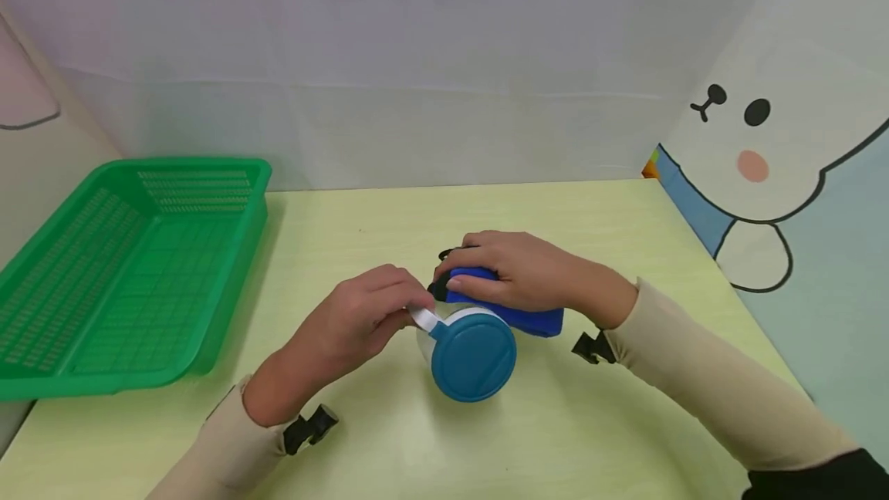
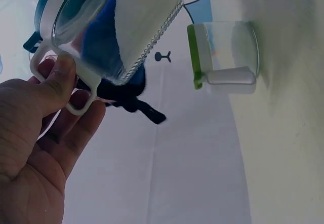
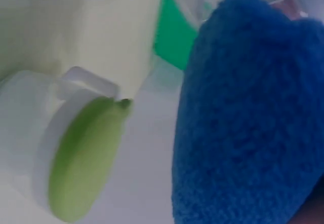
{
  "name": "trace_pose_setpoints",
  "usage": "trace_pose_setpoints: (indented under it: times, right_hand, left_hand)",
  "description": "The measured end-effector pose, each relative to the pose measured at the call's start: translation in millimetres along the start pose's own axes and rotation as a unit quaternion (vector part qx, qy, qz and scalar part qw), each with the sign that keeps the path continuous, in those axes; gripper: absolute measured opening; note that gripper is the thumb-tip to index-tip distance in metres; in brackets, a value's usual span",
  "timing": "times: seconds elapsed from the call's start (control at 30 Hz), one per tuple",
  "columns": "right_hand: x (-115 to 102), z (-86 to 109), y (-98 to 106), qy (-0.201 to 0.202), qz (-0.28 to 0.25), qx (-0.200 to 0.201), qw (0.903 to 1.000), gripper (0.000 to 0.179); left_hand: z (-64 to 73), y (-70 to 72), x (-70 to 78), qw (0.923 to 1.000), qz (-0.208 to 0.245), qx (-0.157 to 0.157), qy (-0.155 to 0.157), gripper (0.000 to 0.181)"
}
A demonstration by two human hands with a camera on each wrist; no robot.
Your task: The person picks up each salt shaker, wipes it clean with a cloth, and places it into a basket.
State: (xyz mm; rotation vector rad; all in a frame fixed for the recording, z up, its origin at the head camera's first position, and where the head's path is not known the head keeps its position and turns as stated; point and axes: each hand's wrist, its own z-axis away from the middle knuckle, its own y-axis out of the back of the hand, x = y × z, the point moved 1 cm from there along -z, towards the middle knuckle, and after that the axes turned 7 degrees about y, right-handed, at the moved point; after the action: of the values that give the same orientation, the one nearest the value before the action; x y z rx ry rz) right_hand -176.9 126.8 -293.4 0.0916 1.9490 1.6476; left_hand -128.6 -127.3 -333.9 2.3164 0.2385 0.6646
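Note:
My left hand [image 1: 364, 315] pinches the white handle [image 2: 83, 84] of a clear jar with a blue lid [image 1: 474, 357]. In the left wrist view, the jar [image 2: 147, 16] is tilted and held off the table. My right hand [image 1: 514, 268] grips a blue fuzzy cloth [image 1: 542, 320] with a black end and strap, against the jar's far side. That cloth [image 3: 248, 112] fills much of the right wrist view. A second clear jar with a green lid [image 2: 195, 54] stands on the table; in the head view it is hidden.
On the left of the table sits a green plastic basket [image 1: 236, 268]. The pale yellow table [image 1: 333, 230] ends at a white sheet [image 1: 430, 130] behind and a wall with a cartoon bear [image 1: 799, 160] at right.

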Motion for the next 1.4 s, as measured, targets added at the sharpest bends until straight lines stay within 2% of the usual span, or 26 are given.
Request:
trace_pose_setpoints:
  times: [0.2, 0.33, 0.4, 0.5, 0.6, 0.67, 0.73, 0.8, 0.87, 0.97, 1.03, 1.1, 1.2, 1.3, 1.4]
  right_hand:
    - [-3.7, 2.8, 7.4, 0.013, -0.021, 0.039, 0.9989, 0.03]
    - [4.6, -3.4, -1.3, -0.004, -0.07, 0.032, 0.997, 0.032]
    - [7.4, -0.4, -3.3, -0.011, -0.101, 0.049, 0.9936, 0.032]
    - [6.0, 7.6, -2.2, -0.001, -0.147, 0.103, 0.9837, 0.031]
    - [7.1, 8.6, -7.7, -0.004, -0.192, 0.159, 0.9683, 0.034]
    - [9.7, 6.2, -16.8, -0.019, -0.222, 0.185, 0.9572, 0.037]
    - [11.1, 5.8, -25.3, -0.04, -0.234, 0.212, 0.9482, 0.038]
    - [8.7, 8.6, -28.5, -0.04, -0.232, 0.237, 0.9425, 0.038]
    - [1.9, 11.8, -23.7, -0.024, -0.21, 0.259, 0.9424, 0.036]
    - [-1.7, 10.5, -14.4, -0.009, -0.189, 0.266, 0.9454, 0.036]
    - [1.4, 7.3, -14.2, -0.021, -0.188, 0.259, 0.947, 0.036]
    - [4.8, 7.1, -19.4, -0.044, -0.193, 0.259, 0.9453, 0.037]
    - [0.0, 13.0, -25.1, -0.046, -0.185, 0.282, 0.9401, 0.037]
    - [-8.8, 15.7, -18.5, -0.019, -0.166, 0.295, 0.9407, 0.037]
    - [-4.8, 9.2, -12.9, -0.024, -0.171, 0.273, 0.9465, 0.037]
  left_hand:
    - [0.2, 6.2, -2.6, 0.9994, -0.001, 0.02, 0.027, 0.041]
    - [2.5, 6.6, -4.6, 0.9992, 0.007, 0.01, 0.038, 0.04]
    - [4.7, 7.8, -6.7, 0.9983, 0.008, 0.017, 0.055, 0.042]
    - [6.3, 11.3, -8.9, 0.9961, 0.007, 0.042, 0.078, 0.048]
    - [5.3, 13.8, -6.8, 0.9954, 0.013, 0.06, 0.073, 0.05]
    - [3.7, 14.1, -4.4, 0.9954, 0.02, 0.063, 0.069, 0.048]
    - [2.8, 13.6, -2.6, 0.9944, 0.027, 0.063, 0.08, 0.047]
    - [2.8, 13.0, -2.8, 0.9927, 0.035, 0.062, 0.097, 0.046]
    - [2.9, 11.8, -4.3, 0.9917, 0.041, 0.059, 0.107, 0.046]
    - [2.2, 12.4, -3.6, 0.9924, 0.046, 0.061, 0.097, 0.046]
    - [1.4, 14.4, -2.6, 0.9918, 0.044, 0.068, 0.099, 0.044]
    - [1.6, 16.9, -2.0, 0.9893, 0.042, 0.077, 0.117, 0.044]
    - [4.2, 17.5, -3.1, 0.986, 0.044, 0.081, 0.139, 0.044]
    - [4.8, 15.0, -1.2, 0.9901, 0.036, 0.068, 0.118, 0.045]
    - [3.2, 14.5, 3.0, 0.9942, 0.019, 0.064, 0.085, 0.045]
